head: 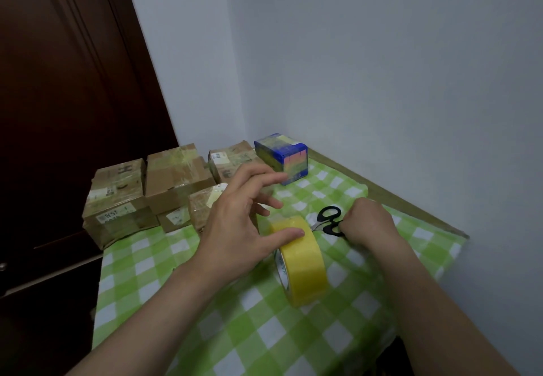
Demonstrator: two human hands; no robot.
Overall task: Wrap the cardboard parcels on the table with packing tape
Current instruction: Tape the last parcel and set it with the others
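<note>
head view: looks down onto a table corner covered by a green-and-white checked tablecloth [205, 331], set against a white wall [382, 52]. finds the yellow packing tape roll [304, 264] standing on edge mid-table. shows the left hand [235, 225] spread wide over it, fingers fairly straight, thumb resting on the roll's top, gripping nothing. shows the right hand [368, 222] just right of the roll, fingers curled round the near handle loop of black-handled scissors [329, 214] lying on the cloth. places the cardboard parcels [176, 178] in a cluster at the table's far left, glossy with tape, the nearest partly behind the left hand. adds a blue box with coloured stripes [282, 158] beside them by the wall, and a dark wooden door [58, 111] at left.
</note>
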